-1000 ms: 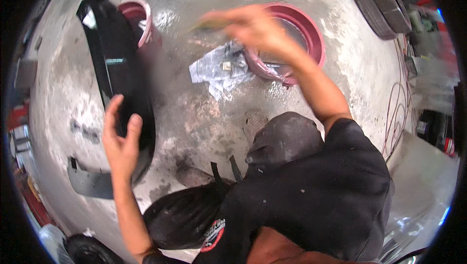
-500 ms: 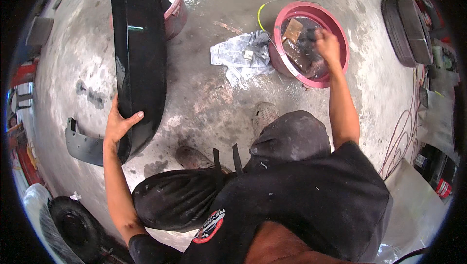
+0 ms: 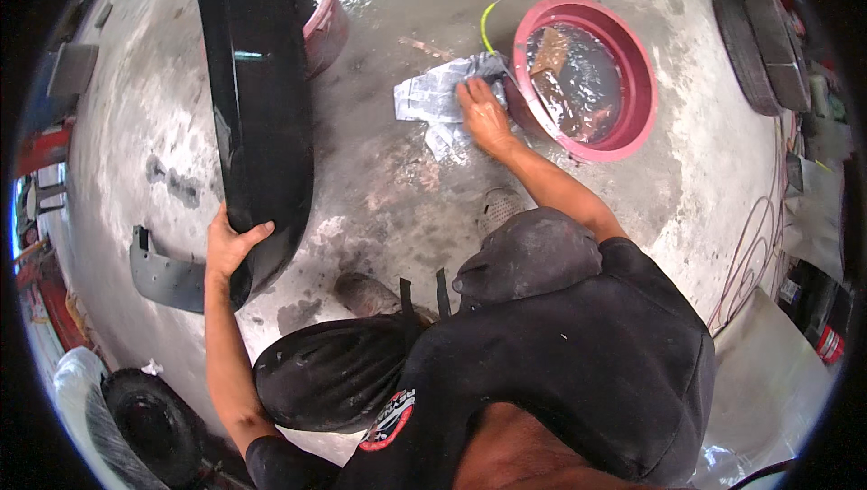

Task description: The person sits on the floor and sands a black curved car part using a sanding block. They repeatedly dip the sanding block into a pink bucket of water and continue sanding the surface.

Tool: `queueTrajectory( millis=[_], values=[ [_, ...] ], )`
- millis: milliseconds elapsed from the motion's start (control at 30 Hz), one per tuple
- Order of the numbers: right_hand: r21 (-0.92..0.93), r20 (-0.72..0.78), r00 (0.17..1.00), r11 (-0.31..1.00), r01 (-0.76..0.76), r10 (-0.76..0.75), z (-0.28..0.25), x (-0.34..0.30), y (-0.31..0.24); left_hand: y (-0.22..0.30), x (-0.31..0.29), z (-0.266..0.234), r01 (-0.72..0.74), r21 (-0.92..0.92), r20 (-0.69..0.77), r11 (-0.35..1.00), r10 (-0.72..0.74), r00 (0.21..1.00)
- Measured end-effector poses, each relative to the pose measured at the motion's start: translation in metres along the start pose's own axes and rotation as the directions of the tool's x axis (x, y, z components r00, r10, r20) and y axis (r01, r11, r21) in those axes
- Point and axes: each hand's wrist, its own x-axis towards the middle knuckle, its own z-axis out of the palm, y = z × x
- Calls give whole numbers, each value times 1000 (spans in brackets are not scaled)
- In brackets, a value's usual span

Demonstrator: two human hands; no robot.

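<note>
A long glossy black car bumper (image 3: 262, 102) stands on end at the left, its surface curved and shiny. My left hand (image 3: 233, 242) grips its lower edge, thumb lying across the near face. On the wet floor to the right, a crumpled sheet of newspaper (image 3: 424, 97) lies against a pink bucket. My right hand (image 3: 486, 117) reaches down onto this paper, fingers bent and close together; whatever they hold is hidden beneath them. The pink bucket (image 3: 639, 84) holds cloudy water, with a brown piece of sandpaper (image 3: 549, 52) at its left side.
Another pink bucket (image 3: 327, 25) stands behind the bumper. A curved black strip (image 3: 167, 280) lies left of my left hand. Tyres (image 3: 745, 47) rest at the far right, and a wheel (image 3: 152, 427) sits at the lower left. A thin hose (image 3: 741, 255) coils on the right.
My right hand has left the bucket's water and moved left onto the newspaper, covering a small pale block that lay there. My left hand keeps its grip on the bumper.
</note>
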Motion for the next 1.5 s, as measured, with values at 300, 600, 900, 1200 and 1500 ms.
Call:
queueTrajectory(
  millis=[300,600,900,1200,1500],
  values=[
    [18,-62,996,998,-67,68,37,-23,9,-16,-27,-12,20,294,-88,956,7,996],
    [39,-9,1000,999,14,-13,15,-13,4,1,-29,-20,64,419,-50,906,-48,998],
    [798,168,927,506,-328,335,-66,78,-124,10,-29,-10,89,372,8,924,-99,995],
    [556,-446,895,787,267,12,-81,229,-180,140,141,5,-343,404,-366,848,493,789],
    [542,-339,933,836,86,124,-28,292,-210,187,235,-16,-319,181,-459,930,367,809]
  ],
)
